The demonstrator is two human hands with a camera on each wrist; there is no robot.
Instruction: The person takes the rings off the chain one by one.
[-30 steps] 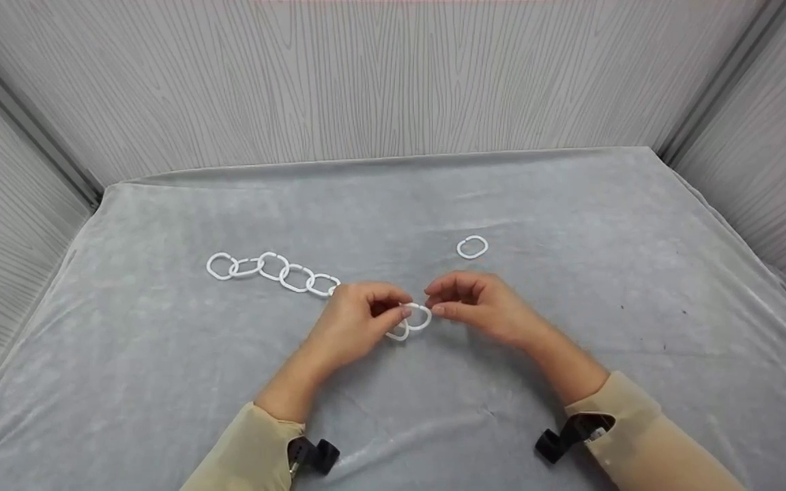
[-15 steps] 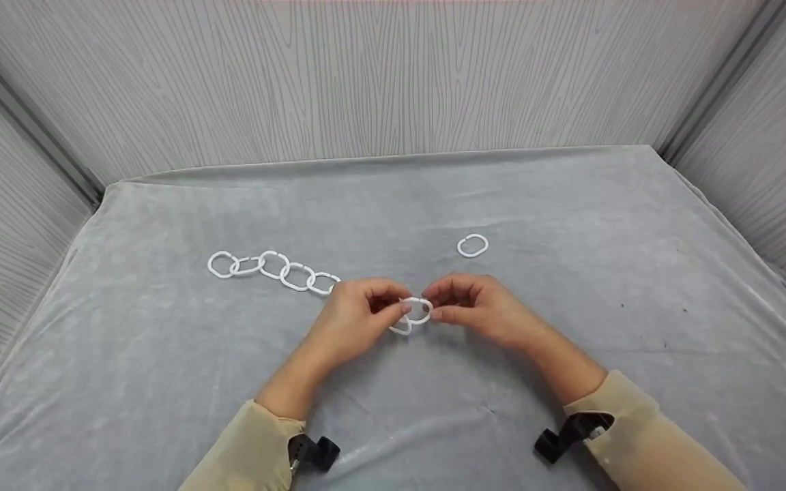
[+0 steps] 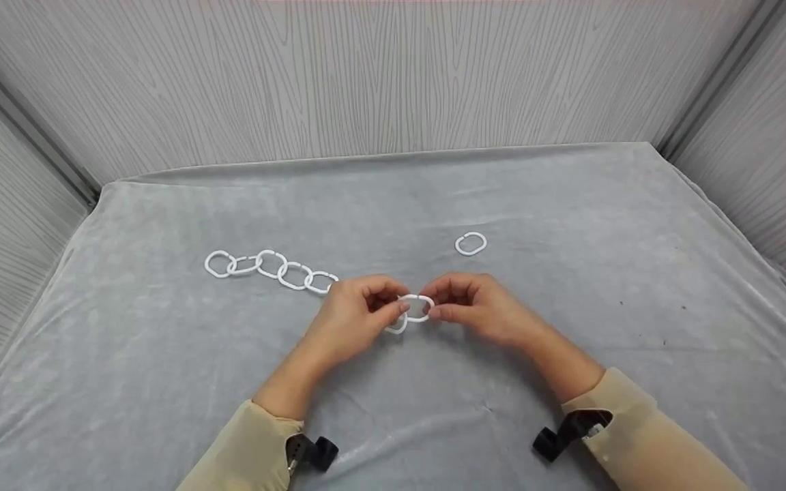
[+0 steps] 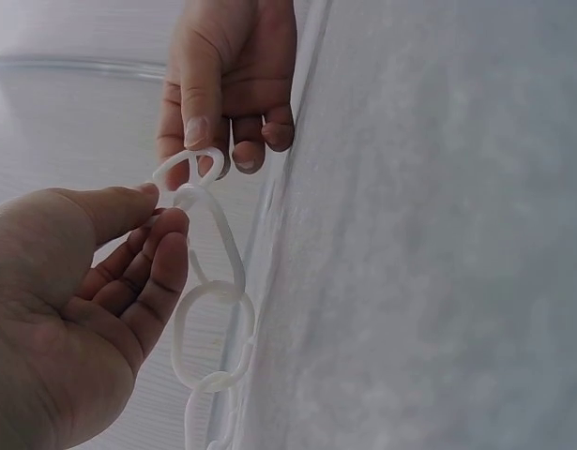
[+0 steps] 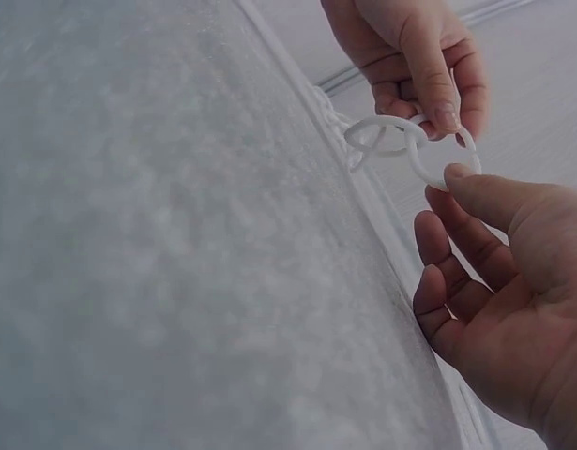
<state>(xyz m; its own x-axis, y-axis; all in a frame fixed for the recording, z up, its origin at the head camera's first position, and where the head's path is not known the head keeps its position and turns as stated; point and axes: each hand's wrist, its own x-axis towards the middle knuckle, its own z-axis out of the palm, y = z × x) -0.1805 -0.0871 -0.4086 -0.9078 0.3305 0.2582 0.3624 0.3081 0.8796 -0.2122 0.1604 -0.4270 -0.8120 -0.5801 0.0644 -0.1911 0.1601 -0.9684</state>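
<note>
In the head view my left hand (image 3: 352, 315) pinches the left side of a white plastic ring link (image 3: 417, 320) between thumb and fingers. Thumb and fingertips of my right hand (image 3: 485, 307) pinch the same link's right side. A small gap shows at its top edge. Another white link (image 3: 396, 331) is threaded through it below my left fingers. More of the white chain (image 3: 282, 270) runs to the left on the cloth, partly hidden behind my left hand. In the left wrist view, joined links (image 4: 234, 244) trail from the pinched one. The right wrist view shows both thumbs on the link (image 5: 415, 169).
A single loose white link (image 3: 469, 254) lies on the cloth beyond my right hand. Grey cloth (image 3: 570, 204) with wrinkles covers the table. Wood-grain panels (image 3: 393, 82) stand behind and at both sides. A black wrist camera (image 3: 311, 453) sits at my left cuff.
The right fingers have closed in on the right side of the link. That link has risen slightly and turned more level between the hands. The loose link lies where it did.
</note>
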